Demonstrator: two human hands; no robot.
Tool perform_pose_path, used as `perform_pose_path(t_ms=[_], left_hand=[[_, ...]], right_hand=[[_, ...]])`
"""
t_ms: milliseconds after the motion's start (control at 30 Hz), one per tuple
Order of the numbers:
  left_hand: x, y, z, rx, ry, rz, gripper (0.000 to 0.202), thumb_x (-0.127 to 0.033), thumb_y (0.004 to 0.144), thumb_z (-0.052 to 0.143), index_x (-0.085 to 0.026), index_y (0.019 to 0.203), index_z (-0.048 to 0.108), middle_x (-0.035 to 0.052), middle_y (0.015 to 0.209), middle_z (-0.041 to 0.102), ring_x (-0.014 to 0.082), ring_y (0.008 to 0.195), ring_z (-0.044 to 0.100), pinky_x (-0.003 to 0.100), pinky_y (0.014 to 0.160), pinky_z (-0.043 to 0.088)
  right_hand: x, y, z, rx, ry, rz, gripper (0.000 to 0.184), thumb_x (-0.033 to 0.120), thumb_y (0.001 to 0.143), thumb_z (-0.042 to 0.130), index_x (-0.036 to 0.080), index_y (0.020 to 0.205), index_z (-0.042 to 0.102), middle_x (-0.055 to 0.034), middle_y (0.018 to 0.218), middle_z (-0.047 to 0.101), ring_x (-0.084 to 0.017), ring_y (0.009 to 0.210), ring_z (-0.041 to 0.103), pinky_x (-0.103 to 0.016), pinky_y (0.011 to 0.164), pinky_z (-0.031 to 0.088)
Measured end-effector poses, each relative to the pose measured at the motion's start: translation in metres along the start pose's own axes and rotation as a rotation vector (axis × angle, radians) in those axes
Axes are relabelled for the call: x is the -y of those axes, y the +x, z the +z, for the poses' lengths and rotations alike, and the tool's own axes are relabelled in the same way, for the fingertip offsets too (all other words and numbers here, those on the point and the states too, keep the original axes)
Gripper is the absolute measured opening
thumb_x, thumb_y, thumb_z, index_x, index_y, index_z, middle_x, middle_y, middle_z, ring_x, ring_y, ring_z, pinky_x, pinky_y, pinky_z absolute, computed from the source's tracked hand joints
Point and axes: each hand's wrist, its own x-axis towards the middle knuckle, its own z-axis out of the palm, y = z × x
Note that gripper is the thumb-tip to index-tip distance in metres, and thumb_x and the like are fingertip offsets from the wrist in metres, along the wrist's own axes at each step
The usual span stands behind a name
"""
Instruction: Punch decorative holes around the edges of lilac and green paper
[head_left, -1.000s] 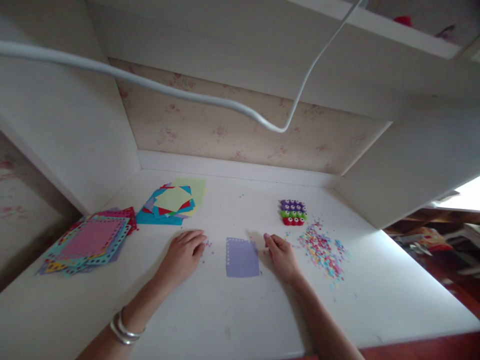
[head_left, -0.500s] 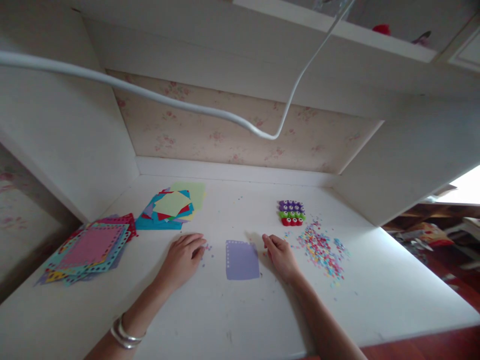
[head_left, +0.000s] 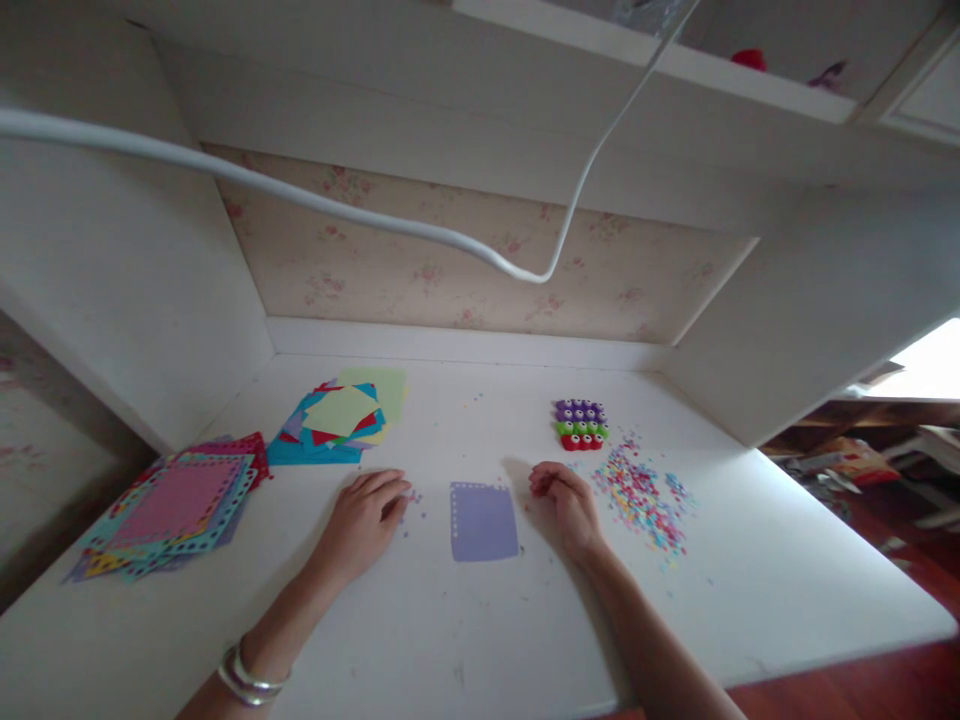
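The right hand (head_left: 566, 505) has rolled over since the earlier frame, its fingertips coming up out of a tight curl; the left hand and the sheet have kept their places. The purple sheet (head_left: 484, 525) lies flat at mid-desk (head_left: 375, 640), between the two hands and touching neither. Holes run down its left edge and notches mark its top edge; its right and bottom edges look plain, so it seems about half punched, though the top is too blurred to count.

The left hand (head_left: 367, 515) rests palm down, fingers together and slightly bent, thumb apart, gripping nothing; a few purple dots (head_left: 422, 515) lie beside its fingertips. The right hand's fingers are loosely curled, and whether they hold anything small I cannot tell.

Farther out, a punched pile (head_left: 176, 505) sits by the desk's left edge and a plain pile (head_left: 341, 415) toward the back left corner, seemingly unpunched. Eyed toys (head_left: 581, 425) stand toward the back right corner, with confetti (head_left: 645, 500) scattered nearer the right edge.
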Motion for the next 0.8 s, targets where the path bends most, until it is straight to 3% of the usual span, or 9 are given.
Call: perform_pose_path(t_ms=[100, 200, 800], left_hand=[[0.001, 0.000, 0.000, 0.004, -0.002, -0.007, 0.024, -0.027, 0.090, 0.055, -0.026, 0.104, 0.074, 0.0046, 0.117, 0.071, 0.0245, 0.111, 0.062, 0.044, 0.101, 0.047], [0.001, 0.000, 0.000, 0.011, -0.006, -0.005, 0.024, -0.026, 0.089, 0.054, -0.025, 0.104, 0.074, 0.0048, 0.117, 0.071, 0.0243, 0.111, 0.063, 0.044, 0.101, 0.047], [-0.003, 0.000, -0.002, 0.009, 0.002, -0.005, 0.024, -0.024, 0.090, 0.054, -0.024, 0.104, 0.074, 0.0055, 0.117, 0.071, 0.0241, 0.109, 0.063, 0.045, 0.100, 0.047]], right_hand=[[-0.006, 0.001, -0.001, -0.012, -0.065, 0.014, 0.023, 0.023, 0.061, 0.043, 0.019, 0.074, 0.062, 0.0026, 0.054, 0.052, -0.012, 0.048, 0.041, -0.023, 0.048, 0.031], [-0.011, 0.001, 0.001, 0.021, -0.141, 0.011, 0.020, 0.023, 0.059, 0.042, 0.019, 0.064, 0.061, 0.0047, 0.047, 0.042, -0.011, 0.046, 0.034, -0.023, 0.048, 0.024], [-0.004, -0.001, 0.005, 0.114, -0.283, -0.010, 0.018, 0.024, 0.053, 0.037, 0.019, 0.053, 0.055, 0.0022, 0.048, 0.046, -0.011, 0.049, 0.037, -0.023, 0.050, 0.025]])
